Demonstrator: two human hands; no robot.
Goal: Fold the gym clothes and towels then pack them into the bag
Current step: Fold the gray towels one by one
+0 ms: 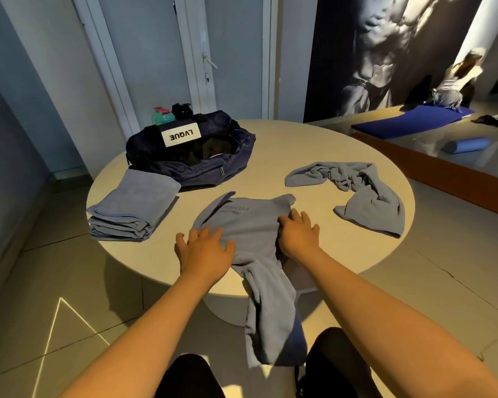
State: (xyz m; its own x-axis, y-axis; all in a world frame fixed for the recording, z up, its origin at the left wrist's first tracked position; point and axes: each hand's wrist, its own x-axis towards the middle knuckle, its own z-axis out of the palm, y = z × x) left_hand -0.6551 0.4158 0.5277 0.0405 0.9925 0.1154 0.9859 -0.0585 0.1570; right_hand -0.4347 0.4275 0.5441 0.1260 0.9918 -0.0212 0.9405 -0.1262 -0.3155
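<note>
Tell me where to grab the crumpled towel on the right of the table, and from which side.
Probably pinch the crumpled towel at its near left corner, coming from the near side with the right hand. That end lies flat and spread, close to that hand; the middle is bunched and twisted.

The round beige table point(314, 145) carries a navy fabric duffel bag point(233, 165) at upper left of centre, its white rectangular label point(180, 135) printed in black letters. The folded towel stack point(133, 208) at left, the crumpled terry towel point(371, 196) at right and the soft garment point(250, 222) at centre are one plain grey-blue; the garment bears darker lettering. A teal plastic bottle point(163, 116) behind the bag has a pink-red cap.
</note>
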